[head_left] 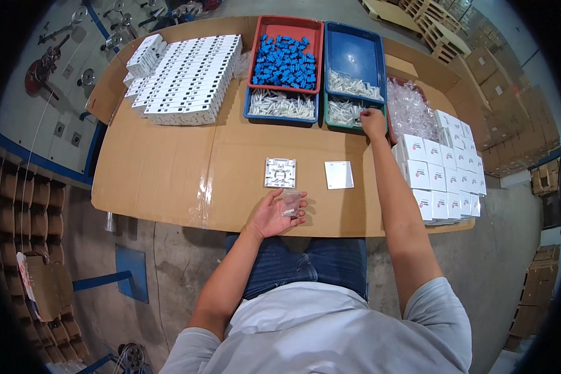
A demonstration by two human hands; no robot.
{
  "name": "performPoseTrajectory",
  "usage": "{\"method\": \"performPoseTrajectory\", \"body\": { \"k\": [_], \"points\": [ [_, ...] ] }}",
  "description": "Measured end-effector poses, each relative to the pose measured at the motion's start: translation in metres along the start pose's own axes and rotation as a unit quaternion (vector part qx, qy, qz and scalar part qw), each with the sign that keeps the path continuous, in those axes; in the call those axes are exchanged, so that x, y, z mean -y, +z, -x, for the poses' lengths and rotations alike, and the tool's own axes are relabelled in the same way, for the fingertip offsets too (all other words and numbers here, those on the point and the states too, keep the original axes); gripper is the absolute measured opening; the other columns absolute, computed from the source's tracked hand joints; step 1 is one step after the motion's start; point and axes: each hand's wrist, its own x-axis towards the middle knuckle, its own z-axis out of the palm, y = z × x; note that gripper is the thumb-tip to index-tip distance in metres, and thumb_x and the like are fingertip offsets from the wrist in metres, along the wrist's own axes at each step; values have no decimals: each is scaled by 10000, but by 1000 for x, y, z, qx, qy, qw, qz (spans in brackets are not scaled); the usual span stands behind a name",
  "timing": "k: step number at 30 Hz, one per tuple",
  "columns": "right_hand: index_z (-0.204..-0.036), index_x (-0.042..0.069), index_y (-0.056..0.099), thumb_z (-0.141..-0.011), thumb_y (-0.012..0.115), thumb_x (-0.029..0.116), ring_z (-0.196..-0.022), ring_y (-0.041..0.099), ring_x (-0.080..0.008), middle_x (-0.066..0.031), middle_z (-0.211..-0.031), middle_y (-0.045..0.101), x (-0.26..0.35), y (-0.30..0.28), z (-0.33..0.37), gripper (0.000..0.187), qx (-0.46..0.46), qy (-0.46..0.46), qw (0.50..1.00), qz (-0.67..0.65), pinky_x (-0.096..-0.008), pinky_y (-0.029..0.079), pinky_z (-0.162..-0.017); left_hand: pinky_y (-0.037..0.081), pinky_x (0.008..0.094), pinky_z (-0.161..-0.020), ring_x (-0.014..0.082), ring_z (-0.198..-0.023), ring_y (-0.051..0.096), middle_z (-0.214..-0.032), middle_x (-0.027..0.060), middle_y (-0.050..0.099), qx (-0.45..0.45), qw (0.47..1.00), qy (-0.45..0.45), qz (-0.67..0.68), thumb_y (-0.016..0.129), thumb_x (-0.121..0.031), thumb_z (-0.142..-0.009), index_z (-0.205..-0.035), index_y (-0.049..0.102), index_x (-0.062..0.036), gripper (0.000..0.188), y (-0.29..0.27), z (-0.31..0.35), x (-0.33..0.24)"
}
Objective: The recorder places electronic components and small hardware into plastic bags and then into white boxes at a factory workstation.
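My left hand (269, 217) rests palm up near the table's front edge, holding a small clear plastic bag (291, 204) with small white pieces inside. Just beyond it lies a square white plastic frame (280, 172) with a clip-like middle. To its right is a flat white square plate (339, 175). My right arm is stretched forward. At the near right corner of the green tray (343, 128), my right hand (374, 123) has its fingertips pinched together over white plastic pieces (344, 112). Whatever is between those fingers is too small to make out.
Blue pieces fill a red tray (254, 68), which sits over a blue tray (280, 120) of white pieces. Another blue tray (355, 50) overlaps the green one. White boxes (187, 81) stand far left, more white boxes (436, 162) at right, near a heap of clear bags (411, 106).
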Motion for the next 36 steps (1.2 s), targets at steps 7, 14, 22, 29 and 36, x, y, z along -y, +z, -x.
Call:
{"method": "performPoseTrajectory", "body": {
  "k": [7,14,22,29,36],
  "points": [
    [-983,143,794,-835,685,194,-964,714,-363,-153,-1016,750,5,-10,2,190,6,4,1000,-2,-463,570,-817,475,471,-1067,330,-1048,623,-1240,201,619,3,1000,-3,-2,433,-446,-1049,-1471,472,29,636,4,0,-1],
    [-1001,153,770,-873,682,210,-1023,689,-362,-132,-1101,711,22,-5,-3,165,-17,-44,998,39,-494,555,-836,462,474,-1065,328,-1058,604,-1238,196,594,-7,1000,-13,-5,424,-470,-1050,-1487,446,15,653,4,-1,-3],
    [-907,131,758,-840,717,260,-915,723,-378,-142,-954,759,31,3,-9,151,34,2,997,72,-490,572,-783,484,450,-1057,315,-1052,619,-1244,191,627,-4,1000,-17,-9,441,-447,-1056,-1493,450,21,641,3,-2,-1],
    [-917,91,761,-833,733,259,-879,730,-361,-158,-902,756,20,-3,-13,191,-43,-24,999,16,-447,575,-759,464,447,-1052,320,-1069,594,-1246,182,614,-9,999,-26,-22,464,-474,-1044,-1495,451,3,657,-6,-4,-1],
    [-1080,36,725,-868,734,157,-758,689,-196,-74,-867,738,66,-41,41,244,47,-98,960,-259,-333,545,-698,485,456,-1058,338,-1111,638,-1262,177,651,13,999,-14,-35,404,-445,-1096,-1503,450,1,606,-1,-4,-5]
  ]
}}
